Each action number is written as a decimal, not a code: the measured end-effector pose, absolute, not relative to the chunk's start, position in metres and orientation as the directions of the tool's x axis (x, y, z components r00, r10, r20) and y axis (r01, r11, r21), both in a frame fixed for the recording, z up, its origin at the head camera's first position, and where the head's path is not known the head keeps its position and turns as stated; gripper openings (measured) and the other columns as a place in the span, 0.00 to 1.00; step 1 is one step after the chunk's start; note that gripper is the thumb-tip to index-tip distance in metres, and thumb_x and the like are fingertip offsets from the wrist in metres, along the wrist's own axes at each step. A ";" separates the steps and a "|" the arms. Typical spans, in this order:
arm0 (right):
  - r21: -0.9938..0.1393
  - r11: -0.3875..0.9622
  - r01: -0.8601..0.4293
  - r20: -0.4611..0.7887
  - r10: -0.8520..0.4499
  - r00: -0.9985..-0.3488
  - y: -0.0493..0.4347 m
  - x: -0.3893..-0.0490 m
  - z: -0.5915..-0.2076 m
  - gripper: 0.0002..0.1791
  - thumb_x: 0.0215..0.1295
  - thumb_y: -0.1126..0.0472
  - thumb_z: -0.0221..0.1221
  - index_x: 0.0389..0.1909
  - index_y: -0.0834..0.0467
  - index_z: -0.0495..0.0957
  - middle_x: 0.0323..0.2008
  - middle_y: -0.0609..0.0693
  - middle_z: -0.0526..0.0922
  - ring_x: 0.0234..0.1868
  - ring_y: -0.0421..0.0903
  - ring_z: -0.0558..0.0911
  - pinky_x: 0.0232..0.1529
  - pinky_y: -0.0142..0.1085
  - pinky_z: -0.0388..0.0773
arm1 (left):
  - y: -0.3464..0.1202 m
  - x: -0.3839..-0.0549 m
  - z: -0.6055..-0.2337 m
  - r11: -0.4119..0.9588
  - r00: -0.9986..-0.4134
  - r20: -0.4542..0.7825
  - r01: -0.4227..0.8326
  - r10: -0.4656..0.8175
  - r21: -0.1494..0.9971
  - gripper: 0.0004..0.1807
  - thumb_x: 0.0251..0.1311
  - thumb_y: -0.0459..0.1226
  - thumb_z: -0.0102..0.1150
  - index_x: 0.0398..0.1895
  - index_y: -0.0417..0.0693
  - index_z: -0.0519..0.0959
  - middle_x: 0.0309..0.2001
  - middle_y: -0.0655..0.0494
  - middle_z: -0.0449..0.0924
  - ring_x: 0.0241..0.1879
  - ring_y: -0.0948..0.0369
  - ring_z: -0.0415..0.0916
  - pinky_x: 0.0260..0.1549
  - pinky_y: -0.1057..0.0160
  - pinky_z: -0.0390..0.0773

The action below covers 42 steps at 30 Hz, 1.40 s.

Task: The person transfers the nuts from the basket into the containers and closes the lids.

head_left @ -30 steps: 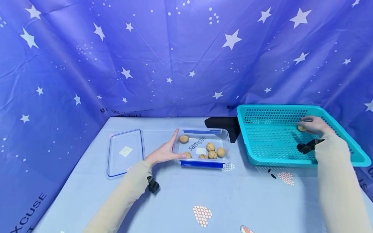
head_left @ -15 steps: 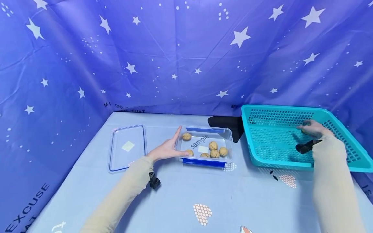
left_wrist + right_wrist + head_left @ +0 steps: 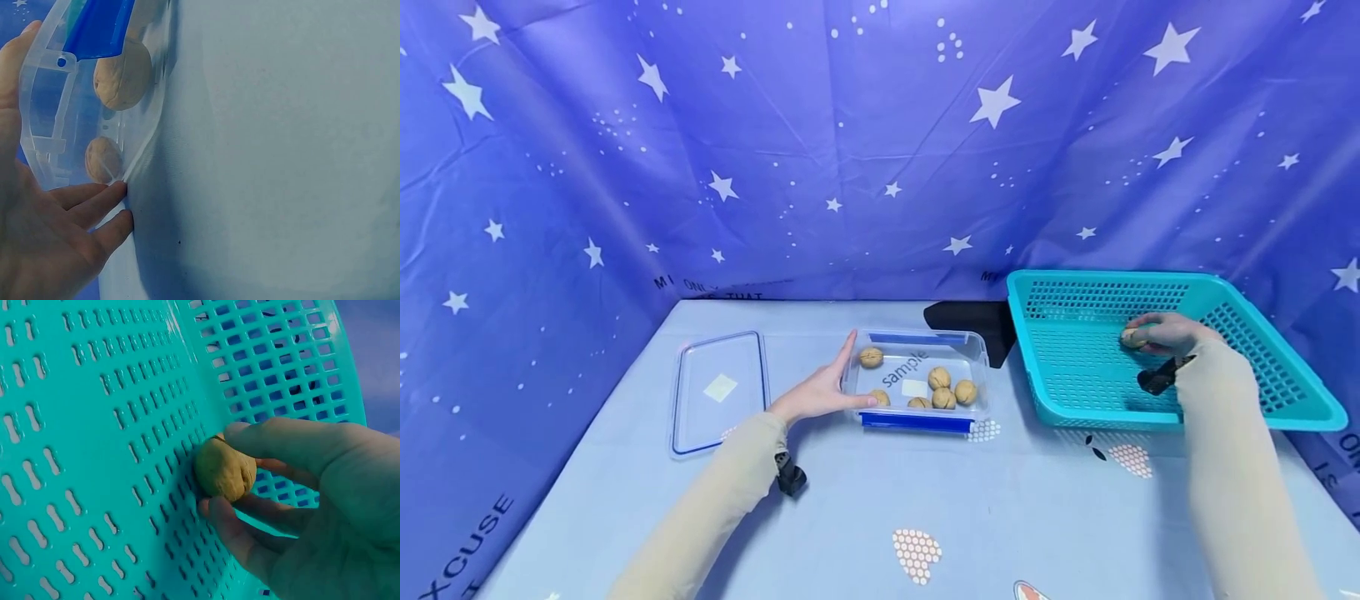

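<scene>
A clear plastic food box (image 3: 987, 367) with blue side clips stands on the table, holding several walnuts (image 3: 966, 392). My left hand (image 3: 814, 395) lies at its left end, thumb by the front edge and a straight finger toward the back; in the left wrist view, straight fingertips (image 3: 115, 194) touch the box's end wall. Inside the turquoise basket (image 3: 1052, 410), my right hand (image 3: 1167, 333) pinches a walnut (image 3: 226, 470) between thumb and fingers. In the right wrist view, that walnut is low against the slotted basket floor; whether it touches cannot be told.
The box's clear lid (image 3: 721, 417), with a blue seal, lies flat on the table at the left. A black object (image 3: 973, 321) shows between box and basket. A starry blue curtain (image 3: 820, 150) rises behind the table.
My right hand has moved left across the basket floor, with a walnut at its fingertips. The left hand stays at the box. The head view shifted slightly and back.
</scene>
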State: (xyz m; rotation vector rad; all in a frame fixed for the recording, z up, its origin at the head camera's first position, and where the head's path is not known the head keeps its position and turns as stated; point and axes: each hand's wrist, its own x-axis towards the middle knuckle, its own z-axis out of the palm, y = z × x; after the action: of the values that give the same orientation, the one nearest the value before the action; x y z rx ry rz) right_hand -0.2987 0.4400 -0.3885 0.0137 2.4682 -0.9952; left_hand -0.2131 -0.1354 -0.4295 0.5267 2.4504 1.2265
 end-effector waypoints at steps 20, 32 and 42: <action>-0.764 0.644 0.031 -0.297 -0.309 -0.904 0.400 -0.299 -0.373 0.24 0.71 0.66 0.50 0.64 0.73 0.60 0.52 0.66 0.73 0.42 0.51 0.78 0.42 0.46 0.79 | -0.137 -0.211 -0.435 0.542 -0.865 -0.146 0.162 0.480 0.825 0.67 0.50 0.56 0.70 0.74 0.70 0.22 0.75 0.40 0.41 0.71 0.41 0.47 0.66 0.40 0.50; -0.753 0.653 -0.079 -0.211 -0.353 -0.911 0.376 -0.291 -0.351 0.23 0.73 0.61 0.51 0.64 0.69 0.63 0.57 0.65 0.71 0.51 0.52 0.76 0.52 0.49 0.77 | -0.137 -0.211 -0.433 0.522 -0.859 -0.122 0.184 0.497 0.833 0.66 0.53 0.53 0.69 0.75 0.65 0.23 0.74 0.38 0.42 0.70 0.40 0.48 0.66 0.38 0.50; -0.763 0.628 -0.152 -0.157 -0.408 -0.899 0.348 -0.285 -0.333 0.24 0.72 0.58 0.55 0.63 0.66 0.66 0.59 0.62 0.71 0.50 0.44 0.76 0.49 0.40 0.79 | -0.136 -0.211 -0.430 0.534 -0.863 -0.141 0.166 0.486 0.829 0.66 0.52 0.54 0.69 0.74 0.70 0.22 0.75 0.41 0.41 0.71 0.43 0.45 0.66 0.40 0.49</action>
State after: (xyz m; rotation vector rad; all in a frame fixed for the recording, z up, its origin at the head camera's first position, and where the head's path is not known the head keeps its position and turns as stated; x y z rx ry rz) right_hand -0.2846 0.3478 -0.3327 -0.4508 2.5377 -1.1463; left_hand -0.2113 -0.1361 -0.4303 0.5369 2.4212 1.2537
